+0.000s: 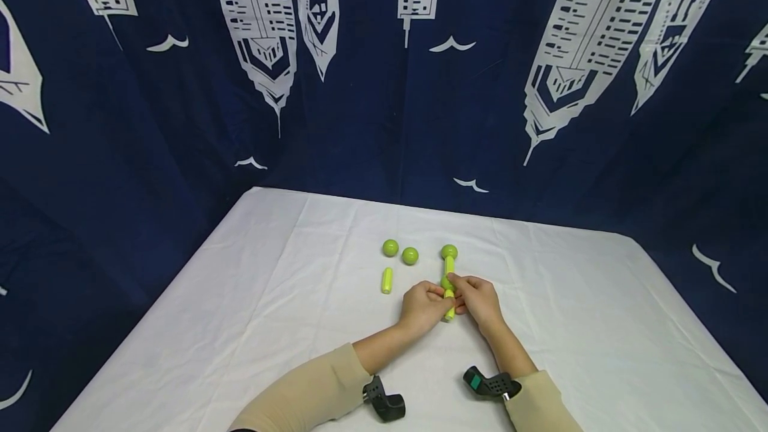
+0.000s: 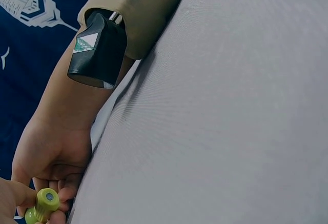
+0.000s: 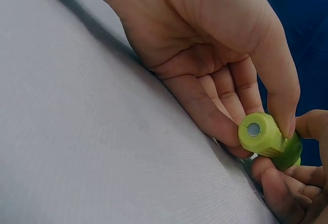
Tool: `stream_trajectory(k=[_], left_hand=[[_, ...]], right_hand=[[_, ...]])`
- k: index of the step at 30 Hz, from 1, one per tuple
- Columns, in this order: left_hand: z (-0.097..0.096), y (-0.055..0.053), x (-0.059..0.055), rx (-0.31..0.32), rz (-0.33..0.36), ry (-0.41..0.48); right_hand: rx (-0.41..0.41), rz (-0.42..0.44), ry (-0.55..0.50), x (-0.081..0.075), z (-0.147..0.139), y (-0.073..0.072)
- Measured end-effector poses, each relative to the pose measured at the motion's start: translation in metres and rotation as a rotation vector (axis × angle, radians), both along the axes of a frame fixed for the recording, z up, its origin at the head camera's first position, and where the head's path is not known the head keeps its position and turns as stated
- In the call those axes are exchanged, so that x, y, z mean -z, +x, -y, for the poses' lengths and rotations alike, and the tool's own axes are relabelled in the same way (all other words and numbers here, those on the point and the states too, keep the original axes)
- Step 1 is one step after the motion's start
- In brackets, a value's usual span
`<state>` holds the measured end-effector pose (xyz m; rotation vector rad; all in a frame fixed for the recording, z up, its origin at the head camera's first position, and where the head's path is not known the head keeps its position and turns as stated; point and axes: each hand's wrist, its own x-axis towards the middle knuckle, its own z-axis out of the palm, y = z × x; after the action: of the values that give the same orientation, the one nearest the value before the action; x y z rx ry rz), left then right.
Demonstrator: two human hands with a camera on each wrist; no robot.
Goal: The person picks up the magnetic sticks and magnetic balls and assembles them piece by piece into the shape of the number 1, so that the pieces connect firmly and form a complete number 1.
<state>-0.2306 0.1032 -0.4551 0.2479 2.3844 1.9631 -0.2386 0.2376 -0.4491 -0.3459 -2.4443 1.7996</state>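
A line of lime-green pieces lies on the white table: a far ball (image 1: 449, 251), a rod (image 1: 449, 265), a second ball (image 1: 446, 283) and a near rod (image 1: 449, 314). My left hand (image 1: 423, 309) pinches the near rod between thumb and fingers. My right hand (image 1: 480, 300) holds the second ball from the other side, its thumb across the joint. In the right wrist view, the rod's end (image 3: 253, 130) shows a grey disc, and the ball (image 3: 289, 152) sits against the rod behind. Fingers partly hide the joint.
Two loose green balls, one on the left (image 1: 391, 248) and one beside it (image 1: 410, 256), rest left of the line. A loose rod (image 1: 387, 281) lies below them. The white-covered table (image 1: 288, 285) meets a dark blue printed curtain (image 1: 372, 139) at the back.
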Motion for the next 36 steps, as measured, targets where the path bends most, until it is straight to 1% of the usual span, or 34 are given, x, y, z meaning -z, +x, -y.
stream_trajectory(k=[4, 7, 13, 19, 28, 33, 36], left_hand=[[0.0003, 0.0007, 0.0006, -0.014, -0.019, 0.000], [0.0006, 0.0009, 0.0012, -0.013, -0.023, 0.012], [0.0012, 0.0015, 0.0014, -0.009, -0.010, 0.029], [0.0013, 0.0020, 0.0005, -0.012, -0.009, 0.024], [0.0005, 0.0024, 0.0009, -0.008, 0.017, 0.039], [0.0008, 0.0030, -0.0011, -0.008, 0.020, 0.046], [0.0012, 0.0027, -0.0011, -0.009, 0.007, 0.045]], right_hand=[[0.001, -0.002, 0.011, -0.0004, 0.0006, 0.0007], [0.001, -0.003, 0.017, -0.0003, 0.0009, 0.0010], [-0.002, -0.001, 0.017, 0.0001, 0.0011, 0.0016], [0.004, 0.000, 0.019, -0.0010, 0.0011, 0.0023], [0.002, 0.017, 0.002, -0.0010, -0.0009, 0.0035], [-0.001, 0.028, 0.005, -0.0024, -0.0007, 0.0035], [-0.003, 0.031, 0.011, -0.0050, 0.0003, 0.0049]])
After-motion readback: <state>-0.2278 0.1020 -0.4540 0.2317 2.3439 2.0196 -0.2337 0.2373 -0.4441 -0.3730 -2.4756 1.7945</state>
